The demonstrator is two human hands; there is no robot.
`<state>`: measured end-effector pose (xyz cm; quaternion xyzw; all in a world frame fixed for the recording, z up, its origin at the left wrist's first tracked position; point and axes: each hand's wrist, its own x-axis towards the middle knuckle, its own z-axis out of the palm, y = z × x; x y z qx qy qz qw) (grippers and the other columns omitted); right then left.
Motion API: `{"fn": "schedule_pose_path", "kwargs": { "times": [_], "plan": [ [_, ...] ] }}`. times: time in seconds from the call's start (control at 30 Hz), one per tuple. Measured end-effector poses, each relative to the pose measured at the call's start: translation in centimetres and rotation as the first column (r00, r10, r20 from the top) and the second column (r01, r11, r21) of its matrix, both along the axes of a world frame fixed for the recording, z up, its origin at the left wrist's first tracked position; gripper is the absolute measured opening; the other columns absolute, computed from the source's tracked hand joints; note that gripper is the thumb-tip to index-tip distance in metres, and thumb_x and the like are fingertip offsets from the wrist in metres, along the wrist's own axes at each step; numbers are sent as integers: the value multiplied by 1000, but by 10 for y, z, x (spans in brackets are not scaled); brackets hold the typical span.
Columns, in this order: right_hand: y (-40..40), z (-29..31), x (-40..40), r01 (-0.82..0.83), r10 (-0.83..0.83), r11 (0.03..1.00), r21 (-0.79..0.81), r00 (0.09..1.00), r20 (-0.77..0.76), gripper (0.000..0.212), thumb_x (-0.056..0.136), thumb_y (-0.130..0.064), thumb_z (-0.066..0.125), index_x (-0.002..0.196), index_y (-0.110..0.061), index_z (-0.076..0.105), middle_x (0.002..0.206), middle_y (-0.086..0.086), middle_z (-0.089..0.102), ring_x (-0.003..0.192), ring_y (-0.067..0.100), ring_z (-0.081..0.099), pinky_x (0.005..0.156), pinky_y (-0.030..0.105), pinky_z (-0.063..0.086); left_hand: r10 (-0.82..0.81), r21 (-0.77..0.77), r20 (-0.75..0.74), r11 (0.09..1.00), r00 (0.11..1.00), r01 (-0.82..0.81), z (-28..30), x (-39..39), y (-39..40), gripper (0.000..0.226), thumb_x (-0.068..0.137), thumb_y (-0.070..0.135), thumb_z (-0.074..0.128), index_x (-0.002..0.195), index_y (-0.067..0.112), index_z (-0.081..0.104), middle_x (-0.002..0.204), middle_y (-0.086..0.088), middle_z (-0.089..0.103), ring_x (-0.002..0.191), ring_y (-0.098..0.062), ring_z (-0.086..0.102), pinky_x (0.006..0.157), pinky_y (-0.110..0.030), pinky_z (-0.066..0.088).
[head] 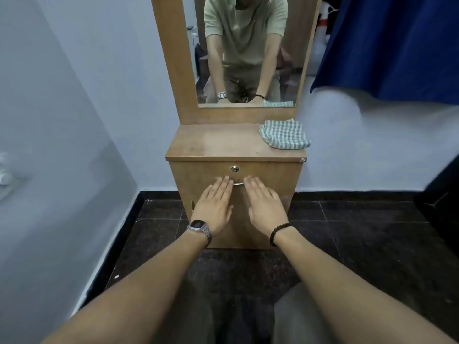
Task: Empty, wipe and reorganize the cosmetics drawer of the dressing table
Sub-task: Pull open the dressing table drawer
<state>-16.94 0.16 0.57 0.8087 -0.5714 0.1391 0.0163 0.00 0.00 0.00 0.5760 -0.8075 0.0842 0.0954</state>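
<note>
A narrow wooden dressing table [223, 142] with a tall mirror [248, 50] stands against the wall. Its drawer front [198, 175] is closed, with a round lock [234, 169] above a metal handle [238, 184]. My left hand [215, 204], watch on the wrist, and my right hand [263, 206], bead bracelet on the wrist, lie flat with straight fingers in front of the drawer. Their fingertips are at either end of the handle. A folded green-and-white checked cloth [284, 134] lies on the tabletop's right rear corner.
Dark tiled floor [347, 232] surrounds the table. Pale walls stand at left and behind. A blue curtain [397, 45] hangs at the upper right, and a dark object [442, 194] is at the right edge. The mirror reflects the person leaning forward.
</note>
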Motion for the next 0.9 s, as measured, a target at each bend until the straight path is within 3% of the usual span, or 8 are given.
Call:
{"fn": "schedule_pose_path", "kwargs": {
  "times": [0.17, 0.3, 0.47, 0.7, 0.8, 0.9],
  "plan": [
    [-16, -7, 6, -5, 8, 994, 113, 1000, -26, 73, 91, -13, 45, 155, -16, 10, 162, -2, 10, 146, 18, 19, 108, 38, 35, 38, 91, 12, 995, 999, -39, -16, -2, -11, 76, 93, 32, 44, 153, 12, 2, 161, -2, -1, 148, -16, 0, 119, -33, 6],
    [-24, -3, 14, 8, -5, 988, 157, 1000, -23, 74, 90, -15, 48, 154, -15, 12, 162, 0, 11, 143, 21, 24, 108, 40, 36, 37, 122, -28, 992, 999, -34, -12, -7, -18, 80, 89, 27, 50, 153, 12, 5, 161, -3, 4, 148, -18, 1, 119, -32, 7],
    [-21, 3, 21, 46, -40, 989, 140, 998, -44, 67, 90, -17, 50, 151, -14, 21, 159, 3, 19, 137, 25, 33, 103, 40, 40, 22, 130, -80, 991, 997, -12, -5, -10, -20, 77, 83, 25, 55, 150, 9, 21, 155, -8, 25, 146, -22, 16, 119, -34, 17],
    [18, -2, 25, 67, -59, 989, 132, 996, -61, 69, 92, -22, 50, 152, -14, 18, 159, 5, 19, 132, 26, 37, 100, 38, 40, -9, 87, -91, 996, 996, 17, 2, -7, 13, 68, 85, 24, 55, 148, 12, 30, 152, -7, 35, 141, -20, 31, 116, -30, 26],
    [41, -2, 29, 86, -76, 989, 117, 993, -88, 70, 92, -21, 49, 153, -13, 17, 159, 5, 20, 132, 26, 38, 100, 38, 40, -38, 57, -78, 997, 996, 42, 5, -3, 31, 62, 86, 23, 56, 144, 12, 38, 147, -7, 44, 137, -20, 39, 111, -31, 32],
    [67, -4, 34, 118, -110, 988, 101, 991, -78, 71, 85, -20, 57, 150, -11, 29, 154, 6, 33, 124, 26, 47, 93, 38, 44, -64, 36, -48, 997, 997, 65, 9, -2, 50, 52, 82, 23, 60, 133, 11, 53, 133, -7, 58, 124, -20, 54, 101, -31, 44]
  ]
}}
